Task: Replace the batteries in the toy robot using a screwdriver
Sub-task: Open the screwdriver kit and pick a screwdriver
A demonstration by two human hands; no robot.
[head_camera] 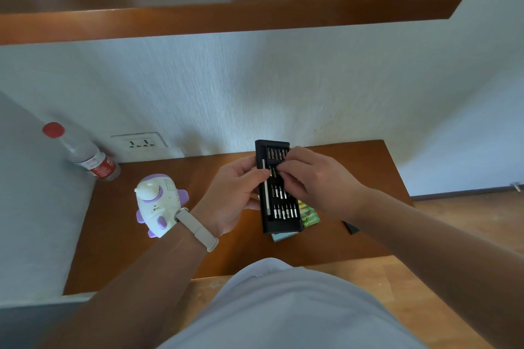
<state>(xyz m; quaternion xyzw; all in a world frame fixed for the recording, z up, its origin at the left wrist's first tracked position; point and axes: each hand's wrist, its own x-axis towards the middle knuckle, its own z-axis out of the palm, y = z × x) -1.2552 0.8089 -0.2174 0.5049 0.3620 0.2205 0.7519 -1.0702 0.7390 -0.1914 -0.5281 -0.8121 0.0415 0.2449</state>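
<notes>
A black screwdriver bit case (pixel 279 221) is held up over the wooden table (pixel 326 241), with rows of silver bits and a slim driver handle along its left side. My left hand (pixel 231 195) grips the case by its left edge. My right hand (pixel 314 178) pinches at a bit in the second row; whether the bit is out of its slot I cannot tell. The white and purple toy robot (pixel 157 202) lies on the table left of my left wrist. A green pack of batteries (pixel 309 214) shows under the case.
A clear bottle with a red cap (pixel 85 154) lies at the table's back left corner, near a wall socket (pixel 139 143). A wooden shelf (pixel 226 17) overhangs above. A pale blue box (pixel 283 236) and a small dark piece (pixel 351 227) lie on the table.
</notes>
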